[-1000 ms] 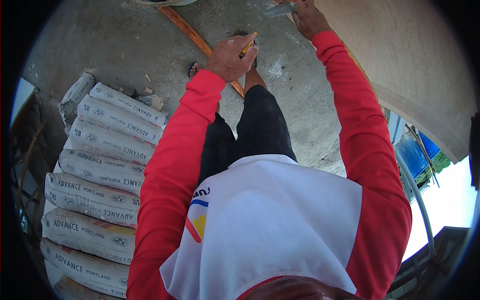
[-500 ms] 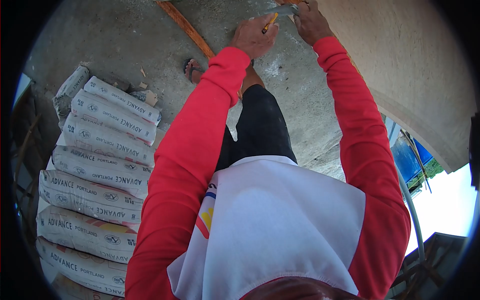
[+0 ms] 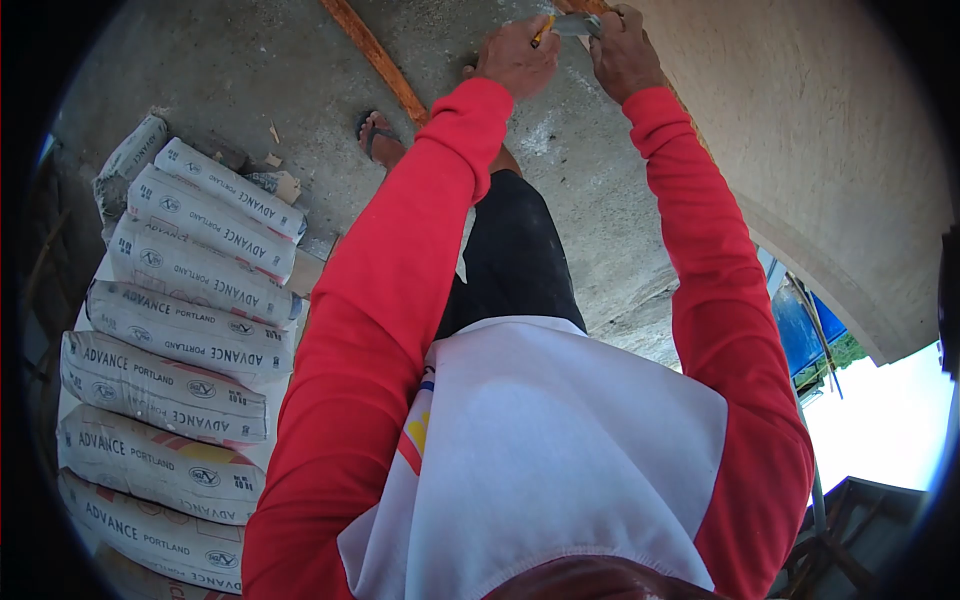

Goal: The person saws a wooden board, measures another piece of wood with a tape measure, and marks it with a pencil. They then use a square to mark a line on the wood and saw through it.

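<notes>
My left hand (image 3: pixel 518 58), at the top middle, is closed with a yellow pencil (image 3: pixel 543 30) sticking out between thumb and fingers. To its right, my right hand (image 3: pixel 625 55) is closed at one end of a flat grey metal piece (image 3: pixel 574 25), which spans the gap between the hands; its exact kind I cannot tell. Both hands are close by the edge of a large plywood sheet (image 3: pixel 810 150). A reddish-brown wood strip (image 3: pixel 590 5) shows along that edge, just above the metal piece.
Several paper cement bags (image 3: pixel 160 385) are stacked at the left. Another reddish-brown wood strip (image 3: pixel 375 60) lies across the concrete floor (image 3: pixel 250 60), by my sandalled foot (image 3: pixel 380 138). Small scraps lie near the bags. A blue sheet (image 3: pixel 800 335) stands beyond the plywood at right.
The view has shifted slightly. My left hand has turned, and the pencil now points up beside the metal piece. My right hand still grips its end, now a little lower in view.
</notes>
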`<state>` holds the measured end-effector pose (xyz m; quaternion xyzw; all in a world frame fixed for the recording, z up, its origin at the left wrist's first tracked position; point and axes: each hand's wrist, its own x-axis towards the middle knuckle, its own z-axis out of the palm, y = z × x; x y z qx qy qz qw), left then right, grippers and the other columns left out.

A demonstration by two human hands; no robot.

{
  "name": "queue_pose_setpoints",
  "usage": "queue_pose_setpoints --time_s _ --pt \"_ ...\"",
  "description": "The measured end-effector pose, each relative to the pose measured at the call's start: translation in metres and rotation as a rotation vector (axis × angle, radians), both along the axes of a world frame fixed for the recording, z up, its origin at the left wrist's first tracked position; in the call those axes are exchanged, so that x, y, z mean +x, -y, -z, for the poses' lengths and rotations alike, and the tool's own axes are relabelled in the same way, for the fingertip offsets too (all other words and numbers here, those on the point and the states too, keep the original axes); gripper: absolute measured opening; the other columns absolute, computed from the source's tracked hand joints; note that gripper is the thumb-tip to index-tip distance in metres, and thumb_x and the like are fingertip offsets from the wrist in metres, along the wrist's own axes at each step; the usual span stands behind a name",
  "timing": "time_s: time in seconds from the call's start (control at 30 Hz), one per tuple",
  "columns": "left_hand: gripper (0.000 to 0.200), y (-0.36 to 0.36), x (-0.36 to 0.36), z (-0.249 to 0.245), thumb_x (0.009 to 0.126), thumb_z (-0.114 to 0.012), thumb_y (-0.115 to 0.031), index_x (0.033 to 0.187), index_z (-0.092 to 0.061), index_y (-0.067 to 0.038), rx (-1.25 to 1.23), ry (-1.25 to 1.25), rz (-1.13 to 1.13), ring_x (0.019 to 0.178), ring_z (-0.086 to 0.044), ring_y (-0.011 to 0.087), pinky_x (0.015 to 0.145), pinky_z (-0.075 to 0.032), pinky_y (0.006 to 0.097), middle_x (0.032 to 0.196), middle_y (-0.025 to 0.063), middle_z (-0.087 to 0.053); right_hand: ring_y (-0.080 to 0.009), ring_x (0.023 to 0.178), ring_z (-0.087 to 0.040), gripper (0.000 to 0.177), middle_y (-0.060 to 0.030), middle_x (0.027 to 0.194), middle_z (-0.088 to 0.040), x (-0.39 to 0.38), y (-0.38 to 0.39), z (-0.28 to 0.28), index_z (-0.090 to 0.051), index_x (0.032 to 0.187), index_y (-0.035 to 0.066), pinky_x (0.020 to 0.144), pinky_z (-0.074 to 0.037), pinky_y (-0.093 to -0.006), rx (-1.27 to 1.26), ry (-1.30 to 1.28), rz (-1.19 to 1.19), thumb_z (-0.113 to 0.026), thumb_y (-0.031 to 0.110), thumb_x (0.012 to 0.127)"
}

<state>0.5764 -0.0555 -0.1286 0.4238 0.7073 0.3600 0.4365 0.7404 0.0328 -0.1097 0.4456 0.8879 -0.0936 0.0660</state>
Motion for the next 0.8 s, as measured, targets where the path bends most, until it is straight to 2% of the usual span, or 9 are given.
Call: queue_pose_setpoints --time_s 0.1,0.2,0.27,0.33,0.37,0.43,0.5,0.63,0.8 --pt "0.037 -0.007 0.0 -0.011 0.091 -0.052 -0.029 0.122 -0.062 -0.012 -0.139 0.218 0.029 0.082 -0.063 0.0409 0.078 -0.05 0.0458 0.09 0.0191 -0.068 -0.0404 0.103 -0.06 0.033 -0.0197 0.125 -0.046 0.001 0.0 0.001 -0.048 0.111 0.005 0.084 -0.054 -0.0458 0.003 -0.003 -0.002 -0.064 0.018 0.086" --pt "0.038 -0.009 -0.001 -0.009 0.091 -0.054 -0.027 0.123 -0.062 -0.009 -0.037 0.206 -0.015 0.079 -0.066 0.0298 0.075 -0.051 0.0392 0.09 0.0165 -0.07 -0.0406 0.103 -0.06 0.033 -0.0197 0.125 -0.046 0.0 0.0 0.002 -0.048 0.112 0.005 0.084 -0.053 -0.0458 0.004 -0.009 -0.001 -0.064 0.018 0.086" --pt "0.036 -0.012 -0.007 -0.032 0.092 -0.054 -0.024 0.12 -0.063 -0.005 -0.179 0.564 -0.135 0.075 -0.064 0.0211 0.071 -0.051 0.0336 0.09 0.0136 -0.07 -0.0407 0.103 -0.06 0.033 -0.0198 0.125 -0.046 0.0 0.0 0.004 -0.048 0.112 0.005 0.085 -0.053 -0.0458 0.005 -0.013 0.002 -0.064 0.018 0.086" --pt "0.04 -0.004 -0.014 -0.043 0.091 -0.057 -0.029 0.12 -0.062 -0.003 0.041 0.365 -0.087 0.088 -0.062 0.0198 0.077 -0.048 0.032 0.101 0.0119 -0.068 -0.0408 0.103 -0.06 0.033 -0.0198 0.126 -0.046 -0.002 -0.001 0.004 -0.047 0.112 0.005 0.085 -0.053 -0.0459 0.004 -0.021 0.006 -0.064 0.017 0.086" --pt "0.045 0.012 -0.02 -0.036 0.089 -0.061 -0.036 0.121 -0.061 -0.004 0.323 -0.02 0.025 0.102 -0.061 0.0228 0.084 -0.043 0.0333 0.112 0.0117 -0.066 -0.0408 0.103 -0.06 0.033 -0.0198 0.126 -0.046 -0.003 0.0 0.004 -0.047 0.113 0.005 0.085 -0.053 -0.0459 0.0 -0.021 0.009 -0.064 0.017 0.086" --pt "0.046 0.024 -0.034 -0.049 0.09 -0.06 -0.033 0.123 -0.059 -0.002 0.517 0.063 0.001 0.104 -0.059 0.0223 0.086 -0.043 0.0338 0.113 0.0121 -0.065 -0.0411 0.104 -0.059 0.033 -0.0201 0.126 -0.045 -0.002 0.002 0.001 -0.047 0.113 0.005 0.086 -0.053 -0.0462 -0.034 -0.013 0.008 -0.064 0.016 0.087" --pt "0.036 0.028 -0.054 -0.101 0.095 -0.051 -0.015 0.126 -0.057 0.003 0.299 0.989 -0.269 0.079 -0.06 0.0153 0.073 -0.05 0.0322 0.092 0.0133 -0.067 -0.0409 0.105 -0.058 0.033 -0.0199 0.126 -0.045 -0.007 0.002 -0.01 -0.048 0.113 0.004 0.089 -0.052 -0.0464 -0.035 0.014 0.016 -0.064 0.015 0.086" --pt "0.041 0.078 -0.099 -0.135 0.097 -0.048 -0.021 0.13 -0.05 0.005 0.247 0.671 -0.499 0.086 -0.056 0.018 0.078 -0.049 0.0362 0.103 0.0167 -0.063 -0.0406 0.104 -0.058 0.028 -0.0195 0.124 -0.046 0.0 0.002 -0.011 -0.049 0.109 0.004 0.085 -0.051 -0.0457 0.04 -0.088 -0.081 -0.062 0.014 0.087" --pt "0.047 0.113 -0.158 -0.217 0.097 -0.048 -0.023 0.139 -0.044 -0.001 0.587 0.843 -0.426 0.086 -0.057 0.0179 0.073 -0.049 0.0338 0.123 0.0198 -0.056 -0.0433 0.095 -0.057 0.026 -0.0197 0.115 -0.05 0.01 0.023 -0.053 -0.049 0.105 0.003 0.08 -0.049 -0.0463 0.023 -0.262 -0.185 -0.064 0.013 0.087"
